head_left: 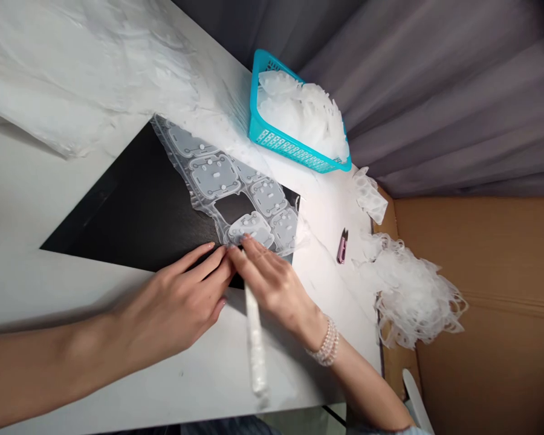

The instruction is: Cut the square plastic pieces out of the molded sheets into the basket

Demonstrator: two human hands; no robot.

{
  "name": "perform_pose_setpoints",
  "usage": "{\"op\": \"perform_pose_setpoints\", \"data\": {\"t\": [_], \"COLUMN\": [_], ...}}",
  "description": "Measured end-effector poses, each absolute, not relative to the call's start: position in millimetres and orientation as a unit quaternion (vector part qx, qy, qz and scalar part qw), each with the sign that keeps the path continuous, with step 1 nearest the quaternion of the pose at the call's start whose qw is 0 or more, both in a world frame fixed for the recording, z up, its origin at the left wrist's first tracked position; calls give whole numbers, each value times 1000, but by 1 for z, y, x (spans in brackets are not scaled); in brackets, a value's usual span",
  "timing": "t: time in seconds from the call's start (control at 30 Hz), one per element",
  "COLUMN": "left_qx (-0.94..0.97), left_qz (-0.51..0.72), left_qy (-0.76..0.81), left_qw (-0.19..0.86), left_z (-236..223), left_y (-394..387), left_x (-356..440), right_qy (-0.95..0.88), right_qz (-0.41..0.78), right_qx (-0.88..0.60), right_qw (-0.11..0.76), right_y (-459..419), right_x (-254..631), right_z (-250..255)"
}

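A translucent silicone-like sheet (214, 175) with rounded, slotted panels lies on a black mat (131, 205). One panel opening in it shows the mat beneath. My left hand (188, 296) rests at the sheet's near edge, its fingers stretched out and fingertips close to my right hand. My right hand (272, 281) is closed around a slim white stick-like tool (255, 344), whose long end points toward me; its tip is hidden under the fingers. Those fingers press by a loosened, tilted panel (252, 228) at the near end of the sheet.
A turquoise basket (294, 148) at the back holds many translucent pieces. Pink thread snips (343, 246) lie to the right. Heaped translucent scraps (417, 296) hang over the table's right edge by a cardboard box (485, 260). Clear plastic sheeting (95, 66) covers the far left.
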State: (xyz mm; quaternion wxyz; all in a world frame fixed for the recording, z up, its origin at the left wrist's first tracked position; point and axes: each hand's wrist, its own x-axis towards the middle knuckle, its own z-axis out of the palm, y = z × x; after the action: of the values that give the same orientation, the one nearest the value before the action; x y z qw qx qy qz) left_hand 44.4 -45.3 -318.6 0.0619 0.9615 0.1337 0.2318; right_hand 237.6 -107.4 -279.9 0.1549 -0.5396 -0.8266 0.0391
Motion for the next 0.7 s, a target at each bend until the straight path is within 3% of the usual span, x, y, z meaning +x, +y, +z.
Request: {"op": "perform_pose_setpoints", "data": {"t": [0.1, 0.17, 0.3, 0.47, 0.6, 0.7], "left_qx": [963, 963, 961, 919, 795, 660], "left_qz": [224, 220, 224, 293, 295, 185], "left_qy": [139, 142, 137, 175, 283, 283], "left_qw": [61, 66, 87, 195, 449, 671], "left_z": [-319, -322, -325, -305, -285, -281], "left_y": [-46, -47, -46, -28, -8, 3], "left_x": [44, 44, 44, 47, 46, 44], "right_qy": [-588, -345, -293, -277, -273, -282], "right_qz": [105, 142, 183, 272, 393, 457], "right_qx": [-678, -681, -679, -656, -583, -532], "right_qw": [428, 630, 647, 647, 656, 655], "right_y": [-107, -113, -134, -137, -125, -124], "right_x": [295, 343, 388, 327, 268, 241], "right_z": [-268, -258, -249, -251, -233, -219]}}
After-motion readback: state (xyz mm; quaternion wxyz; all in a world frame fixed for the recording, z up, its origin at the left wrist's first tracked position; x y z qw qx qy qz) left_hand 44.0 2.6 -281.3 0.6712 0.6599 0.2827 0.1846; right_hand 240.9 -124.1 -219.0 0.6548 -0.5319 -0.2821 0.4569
